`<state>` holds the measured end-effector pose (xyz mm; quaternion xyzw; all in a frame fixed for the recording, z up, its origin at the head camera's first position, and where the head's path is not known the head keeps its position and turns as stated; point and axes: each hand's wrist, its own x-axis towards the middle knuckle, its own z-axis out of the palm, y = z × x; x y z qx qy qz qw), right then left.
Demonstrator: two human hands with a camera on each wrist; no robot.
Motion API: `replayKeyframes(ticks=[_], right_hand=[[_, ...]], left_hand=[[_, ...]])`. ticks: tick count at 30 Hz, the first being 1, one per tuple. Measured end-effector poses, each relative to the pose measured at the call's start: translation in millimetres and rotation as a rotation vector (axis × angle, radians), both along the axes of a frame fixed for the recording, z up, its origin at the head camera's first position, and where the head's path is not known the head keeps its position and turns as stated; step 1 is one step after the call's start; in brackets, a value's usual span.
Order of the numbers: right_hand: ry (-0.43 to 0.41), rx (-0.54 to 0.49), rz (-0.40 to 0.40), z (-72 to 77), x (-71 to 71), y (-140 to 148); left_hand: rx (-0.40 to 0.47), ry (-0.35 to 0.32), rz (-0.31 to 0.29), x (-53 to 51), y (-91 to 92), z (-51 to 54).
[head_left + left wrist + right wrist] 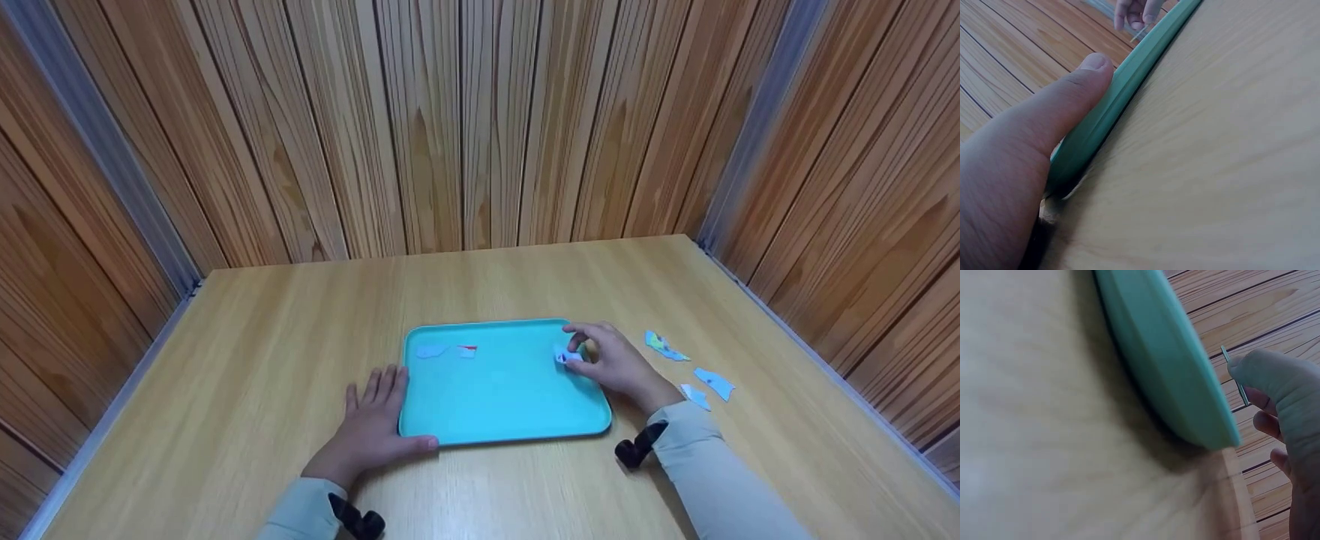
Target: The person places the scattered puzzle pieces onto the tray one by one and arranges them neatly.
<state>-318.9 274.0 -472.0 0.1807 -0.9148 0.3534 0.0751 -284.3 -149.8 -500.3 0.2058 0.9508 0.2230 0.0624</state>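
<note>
A turquoise tray [510,397] lies on the table. The left hand [371,431] rests at its lower left corner, fingers straight along the left side and thumb on the front rim; in the left wrist view the thumb of the left hand [1044,124] touches the tray wall [1098,115]. Over the tray's right part, the right hand [615,364] pinches a small light-blue piece [564,356] between thumb and fingers. In the right wrist view the right hand [1292,399] holds the thin piece [1241,391] edge-on, beyond the tray wall [1168,354].
Two flat pieces lie in the tray's upper left: a pale blue one [431,351] and one with a red strip [467,352]. Right of the tray on the table [300,322] are a patterned piece [666,346] and two blue pieces [715,383] [696,396]. Wooden walls surround the table.
</note>
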Motion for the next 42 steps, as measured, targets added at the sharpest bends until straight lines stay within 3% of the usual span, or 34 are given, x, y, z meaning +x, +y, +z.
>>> replayKeyframes(ticks=[14,23,34,42], right_hand=[[-0.066,-0.049,0.003,2.2,-9.4,-22],[-0.03,-0.012,0.012,4.3,-12.9,-35],[-0.108,-0.005,-0.007,9.2,-15.4,-50],[-0.106,-0.016,0.006,9.0,-18.3,-59]], left_hand=[[0.006,-0.023,0.001,-0.8,-0.3,0.8],[0.013,0.015,-0.014,0.5,0.2,1.0],[0.003,-0.001,-0.007,0.3,0.7,0.8],[-0.007,-0.01,0.002,-0.6,0.1,0.9]])
